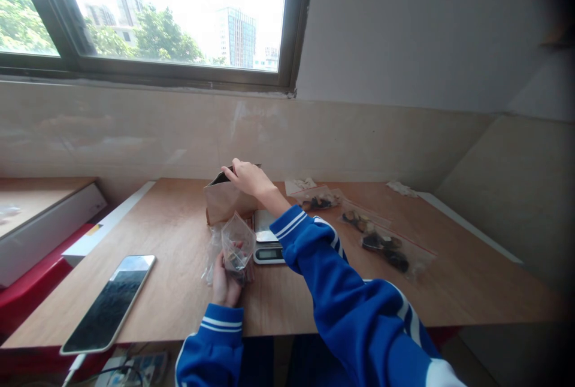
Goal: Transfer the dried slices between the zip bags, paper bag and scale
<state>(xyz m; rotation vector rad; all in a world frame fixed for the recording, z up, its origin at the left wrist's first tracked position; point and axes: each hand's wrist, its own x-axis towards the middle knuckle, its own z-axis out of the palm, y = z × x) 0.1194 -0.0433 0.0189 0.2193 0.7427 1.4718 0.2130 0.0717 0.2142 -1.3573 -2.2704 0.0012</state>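
The right hand (247, 178) was seen stretched forward across the table (179, 279), its fingers closed on the open top edge of a brown paper bag (222, 202). The bag was stood upright near the far middle of the table, its dark mouth turned towards the wall. The left hand (224, 284) was held close to the near edge, thumb and fingers gripped around the lower part of a clear plastic bag (237, 246). That bag was raised off the wood with its mouth upward, and some small dark pieces could be made out in its bottom; what they were could not be told. Both arms were covered by blue sleeves with white stripes.

A small digital scale (267, 249) was set just beside the clear plastic bag, between it and the right forearm, and directly in front of the paper bag. Its display was turned towards the person, but no figures could be read.

To the right, well apart from both hands, a long sealed bag (389, 249) filled with dark lumps was laid flat, and a smaller filled bag (320, 199) was placed beyond it, near the right hand's wrist. A phone (110, 303) was laid face up at the near left corner, its screen dark, with a white cable (74, 366) run from its near end. A window (171, 15) was set in the wall above.
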